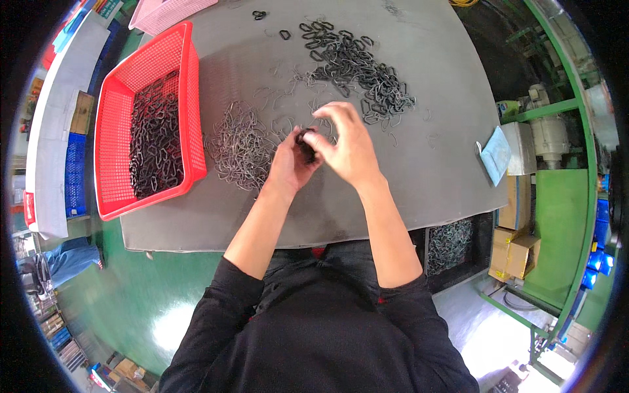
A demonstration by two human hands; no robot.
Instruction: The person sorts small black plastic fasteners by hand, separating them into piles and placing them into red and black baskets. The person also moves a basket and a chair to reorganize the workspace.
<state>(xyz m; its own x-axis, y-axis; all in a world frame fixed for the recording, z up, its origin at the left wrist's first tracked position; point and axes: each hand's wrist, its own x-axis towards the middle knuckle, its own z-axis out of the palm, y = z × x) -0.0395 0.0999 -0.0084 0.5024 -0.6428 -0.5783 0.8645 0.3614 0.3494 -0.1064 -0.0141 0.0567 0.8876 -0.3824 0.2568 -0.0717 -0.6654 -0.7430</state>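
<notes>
Above the middle of the grey table (177, 229), my left hand (293, 164) is closed around a small bunch of black oblong metal links (306, 147). My right hand (350, 145) meets it from the right, its thumb on the links and its curved fingers held apart from the thumb. Just left of my hands lies a heap of thin, bent wire hooks (241, 145). Beyond them, toward the far right, spreads a pile of similar black links (357, 65). How many links I hold is hidden by my fingers.
A red plastic basket (194, 111) with many black links stands at the left. Behind it is a pink basket (173, 14). Two stray links (284, 35) lie at the far side. A blue face mask (496, 156) hangs by the right edge, and a dark crate (452, 281) sits below.
</notes>
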